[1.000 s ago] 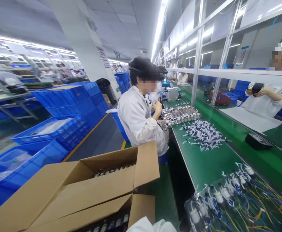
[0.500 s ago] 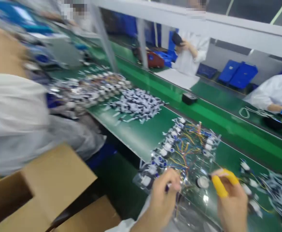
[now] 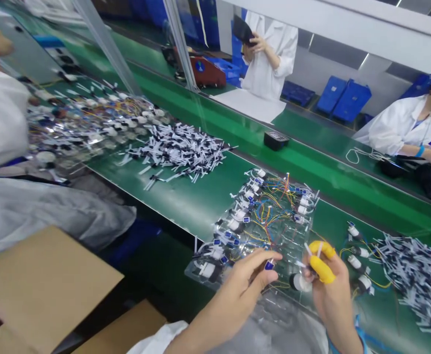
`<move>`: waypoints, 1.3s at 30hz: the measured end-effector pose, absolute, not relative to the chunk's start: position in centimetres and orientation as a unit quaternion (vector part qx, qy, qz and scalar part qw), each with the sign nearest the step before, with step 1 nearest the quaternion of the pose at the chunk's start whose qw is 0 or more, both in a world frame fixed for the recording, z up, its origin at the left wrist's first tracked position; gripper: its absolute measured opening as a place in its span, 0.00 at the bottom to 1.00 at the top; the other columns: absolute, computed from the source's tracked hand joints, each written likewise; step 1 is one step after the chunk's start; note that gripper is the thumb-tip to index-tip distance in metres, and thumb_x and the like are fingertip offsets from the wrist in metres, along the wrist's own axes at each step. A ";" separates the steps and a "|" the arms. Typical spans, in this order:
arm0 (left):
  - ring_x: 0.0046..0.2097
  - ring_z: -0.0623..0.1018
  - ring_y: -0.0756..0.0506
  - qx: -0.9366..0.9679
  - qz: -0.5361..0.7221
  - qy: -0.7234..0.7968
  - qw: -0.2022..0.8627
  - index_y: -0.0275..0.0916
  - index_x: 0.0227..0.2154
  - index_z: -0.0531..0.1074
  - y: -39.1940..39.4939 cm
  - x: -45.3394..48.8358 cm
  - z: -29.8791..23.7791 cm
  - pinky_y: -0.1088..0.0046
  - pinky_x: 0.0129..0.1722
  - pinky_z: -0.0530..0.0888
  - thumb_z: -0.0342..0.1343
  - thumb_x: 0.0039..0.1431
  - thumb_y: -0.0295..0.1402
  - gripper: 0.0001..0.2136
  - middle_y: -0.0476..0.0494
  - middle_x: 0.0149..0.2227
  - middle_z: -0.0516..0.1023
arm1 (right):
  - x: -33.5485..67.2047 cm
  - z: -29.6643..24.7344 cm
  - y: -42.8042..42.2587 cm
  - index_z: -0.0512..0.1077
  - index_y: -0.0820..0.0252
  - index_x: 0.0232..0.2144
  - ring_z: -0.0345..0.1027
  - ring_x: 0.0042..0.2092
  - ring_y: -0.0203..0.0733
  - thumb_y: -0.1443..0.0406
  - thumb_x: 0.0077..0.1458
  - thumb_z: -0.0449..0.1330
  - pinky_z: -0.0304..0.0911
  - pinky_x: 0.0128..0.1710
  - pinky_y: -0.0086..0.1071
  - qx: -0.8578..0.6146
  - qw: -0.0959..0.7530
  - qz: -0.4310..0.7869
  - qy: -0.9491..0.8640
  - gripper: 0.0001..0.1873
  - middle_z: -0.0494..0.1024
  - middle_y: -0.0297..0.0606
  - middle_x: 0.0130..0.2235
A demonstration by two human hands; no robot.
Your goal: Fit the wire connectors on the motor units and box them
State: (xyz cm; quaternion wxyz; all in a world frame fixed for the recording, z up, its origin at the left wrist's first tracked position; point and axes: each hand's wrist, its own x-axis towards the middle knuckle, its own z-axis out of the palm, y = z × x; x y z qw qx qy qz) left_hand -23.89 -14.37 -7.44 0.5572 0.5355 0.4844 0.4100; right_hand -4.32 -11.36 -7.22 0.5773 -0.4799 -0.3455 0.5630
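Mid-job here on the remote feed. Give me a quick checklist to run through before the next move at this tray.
1. Left hand on the small blue part: ok, pinched at the fingertips.
2. Yellow finger cots on the right hand: ok, in place.
3. Grip on the white stem in the right hand: cannot tell how firm.
4. Wires in the clear plastic tray: cannot tell whether any are snagged.
5. Blue cord at the right wrist: cannot tell where it leads.

The left hand (image 3: 235, 290) reaches forward from a white sleeve (image 3: 154, 340), pinching; the right hand (image 3: 329, 295), wearing yellow finger cots (image 3: 321, 260), pinches near it.
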 end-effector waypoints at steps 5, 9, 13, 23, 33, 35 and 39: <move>0.30 0.74 0.49 0.501 0.466 0.463 0.563 0.42 0.55 0.75 -14.3 -22.9 -7.4 0.73 0.32 0.72 0.54 0.68 0.32 0.15 0.47 0.35 0.77 | -4.9 -7.2 -12.2 0.79 0.58 0.31 0.60 0.19 0.27 0.54 0.51 0.75 0.54 0.17 0.18 -0.478 0.526 0.611 -0.348 0.15 0.77 0.33 0.26; 0.29 0.74 0.51 0.456 0.536 0.457 0.544 0.40 0.42 0.81 -14.2 -22.2 -7.1 0.77 0.29 0.71 0.61 0.63 0.30 0.07 0.47 0.34 0.78 | -5.2 -7.4 -12.8 0.81 0.56 0.32 0.65 0.23 0.30 0.59 0.54 0.74 0.61 0.22 0.19 -0.478 0.516 0.562 -0.436 0.08 0.78 0.33 0.27; 0.33 0.76 0.50 0.505 0.561 0.462 0.466 0.45 0.44 0.85 -14.3 -22.1 -6.8 0.78 0.31 0.73 0.58 0.66 0.27 0.12 0.44 0.39 0.80 | -5.5 -7.1 -13.0 0.83 0.53 0.33 0.74 0.31 0.36 0.66 0.54 0.72 0.70 0.33 0.24 -0.476 0.525 0.476 -0.520 0.03 0.81 0.34 0.30; 0.28 0.73 0.50 0.509 0.562 0.509 0.407 0.40 0.40 0.80 -15.2 -21.1 -7.6 0.78 0.29 0.70 0.59 0.66 0.28 0.05 0.50 0.28 0.76 | -5.4 -6.9 -13.3 0.79 0.56 0.28 0.63 0.27 0.35 0.66 0.58 0.68 0.61 0.25 0.24 -0.467 0.510 0.407 -0.598 0.06 0.70 0.32 0.27; 0.27 0.75 0.50 0.552 0.581 0.496 0.335 0.40 0.37 0.79 -15.0 -20.5 -7.8 0.79 0.27 0.71 0.58 0.64 0.23 0.07 0.50 0.28 0.78 | -5.4 -8.2 -13.9 0.74 0.58 0.24 0.62 0.27 0.37 0.61 0.63 0.65 0.61 0.24 0.26 -0.475 0.501 0.415 -0.592 0.14 0.70 0.34 0.28; 0.29 0.77 0.50 0.575 0.586 0.486 0.301 0.40 0.37 0.78 -14.8 -20.3 -8.0 0.79 0.29 0.73 0.56 0.64 0.21 0.08 0.49 0.30 0.79 | -5.5 -8.8 -14.1 0.73 0.58 0.25 0.62 0.27 0.37 0.60 0.65 0.63 0.60 0.24 0.26 -0.477 0.503 0.409 -0.593 0.16 0.69 0.34 0.28; 0.35 0.81 0.48 0.647 0.574 0.453 0.216 0.39 0.42 0.75 -14.7 -20.4 -8.0 0.76 0.36 0.78 0.51 0.64 0.16 0.13 0.46 0.34 0.80 | -5.7 -8.9 -14.2 0.78 0.58 0.30 0.63 0.27 0.37 0.60 0.63 0.65 0.61 0.24 0.26 -0.489 0.510 0.398 -0.585 0.10 0.72 0.34 0.29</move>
